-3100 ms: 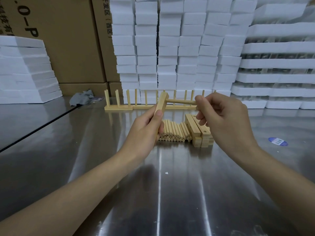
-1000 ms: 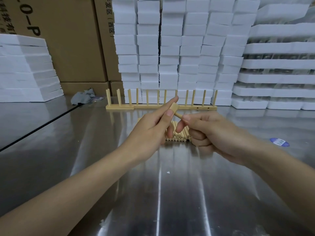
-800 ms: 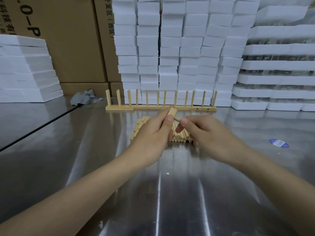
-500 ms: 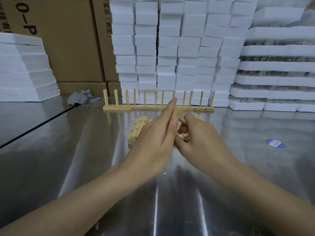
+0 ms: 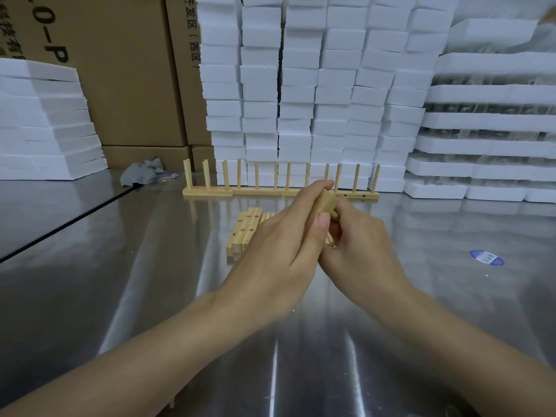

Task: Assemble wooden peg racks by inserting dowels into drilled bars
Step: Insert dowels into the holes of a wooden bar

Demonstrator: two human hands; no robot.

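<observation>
Left hand (image 5: 279, 254) pinches drilled bar (image 5: 327, 201) above desk (image 5: 120, 296); right hand (image 5: 364, 254) curled against it, hold hidden: cannot tell.
</observation>
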